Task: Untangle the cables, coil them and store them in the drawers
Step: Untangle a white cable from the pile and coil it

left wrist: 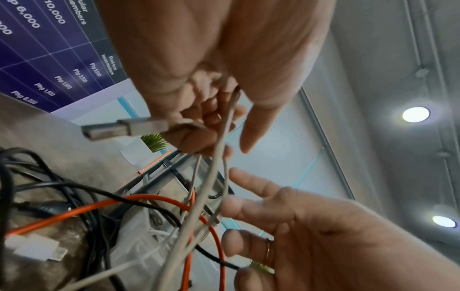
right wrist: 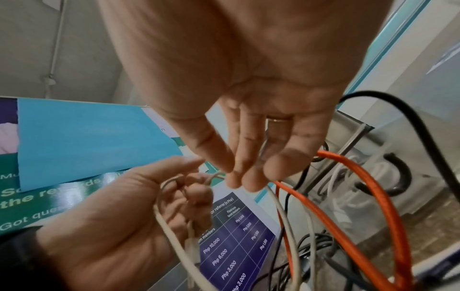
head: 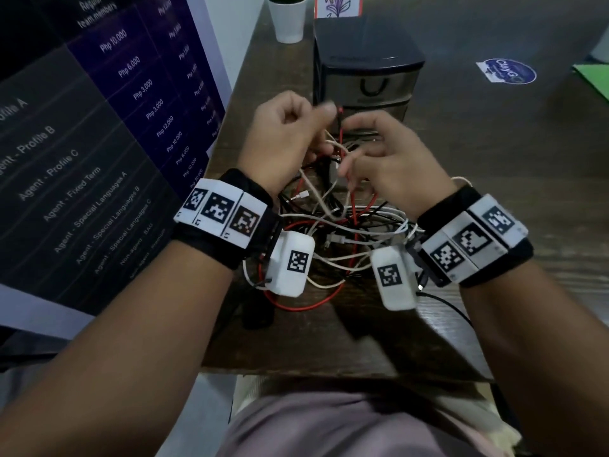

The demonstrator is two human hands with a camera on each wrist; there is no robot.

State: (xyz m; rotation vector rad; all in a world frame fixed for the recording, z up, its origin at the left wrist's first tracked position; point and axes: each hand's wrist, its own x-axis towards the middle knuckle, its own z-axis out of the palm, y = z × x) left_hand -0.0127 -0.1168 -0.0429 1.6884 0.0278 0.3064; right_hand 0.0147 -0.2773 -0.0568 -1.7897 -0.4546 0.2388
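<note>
A tangle of white, red and black cables (head: 333,225) lies on the wooden table (head: 494,199) in front of a black drawer unit (head: 369,77), whose drawers look closed. My left hand (head: 316,127) is raised above the heap. Its fingers curl round a white cable (left wrist: 219,157), and that cable's USB plug (left wrist: 124,129) sticks out to the side. My right hand (head: 356,159) hovers just right of it with its fingers loosely extended; the fingertips (right wrist: 236,177) touch the same white cable. A red cable (right wrist: 361,196) loops under the right hand.
A printed poster board (head: 99,127) stands along the left side of the table. A white plant pot (head: 288,18) sits behind the drawers. The table's front edge (head: 329,374) is close to my body. A small black object (head: 258,315) lies by the heap.
</note>
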